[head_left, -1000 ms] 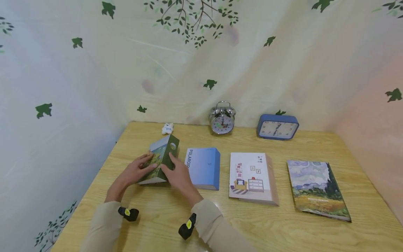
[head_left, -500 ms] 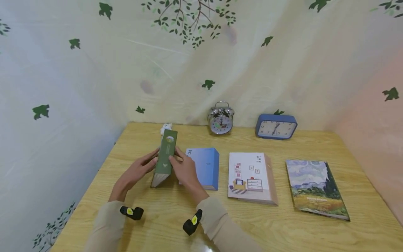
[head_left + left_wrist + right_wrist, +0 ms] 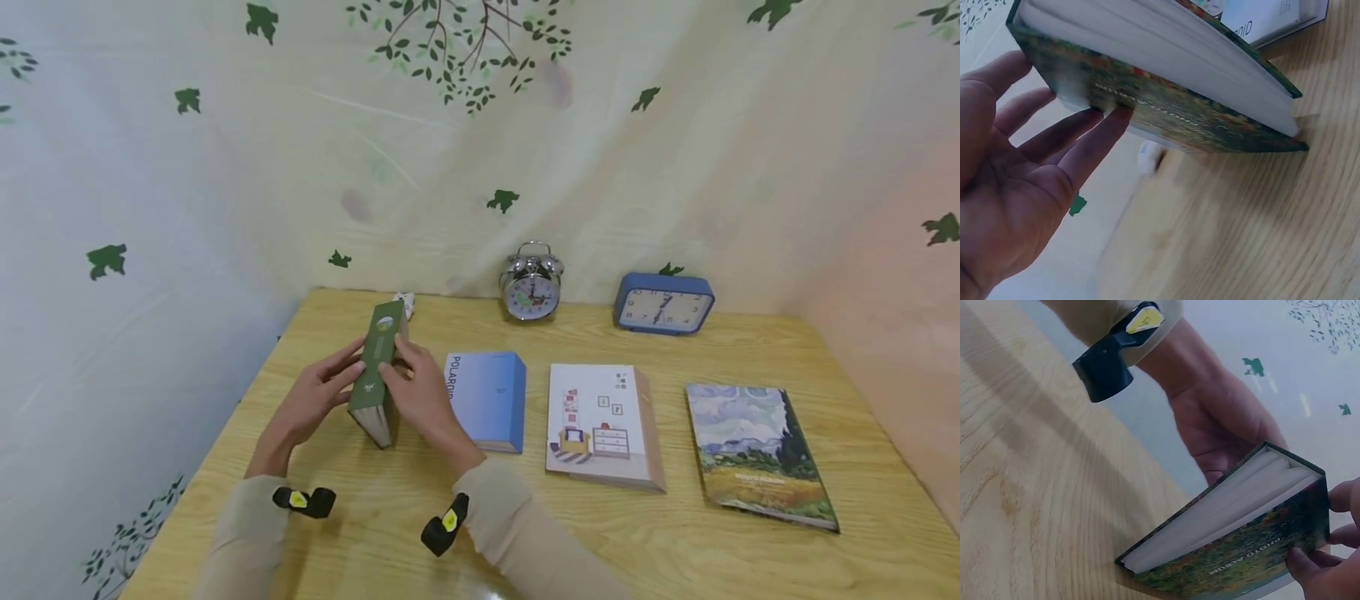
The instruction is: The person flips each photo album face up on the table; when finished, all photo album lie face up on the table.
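Note:
A photo album (image 3: pixel 380 354) with a green spine and painted covers stands spine up and leaning, its lower edges on the table. My left hand (image 3: pixel 303 404) holds its left side, thumb by the spine and fingers against the cover. On the other side my right hand (image 3: pixel 423 400) grips the album, with its thumb on the spine. In the left wrist view, fingertips (image 3: pixel 1124 115) of the left hand touch the cover, and the covers part slightly around the white pages. The right wrist view has the right hand (image 3: pixel 1335 569) at the cover lettered "PHOTO ALBUM".
Right of the album lie a blue Polaroid album (image 3: pixel 487 400), a white album with furniture drawings (image 3: pixel 600 425) and a landscape photo album (image 3: pixel 757 454). Behind stand a silver alarm clock (image 3: pixel 531 287), a blue clock (image 3: pixel 664 304) and a small white figure (image 3: pixel 407 303), partly hidden.
The green-spined album has gone from leaning low with its cover upward to standing spine up, then tipped leftward. Both hands have moved with it. The other albums and the clocks stay put.

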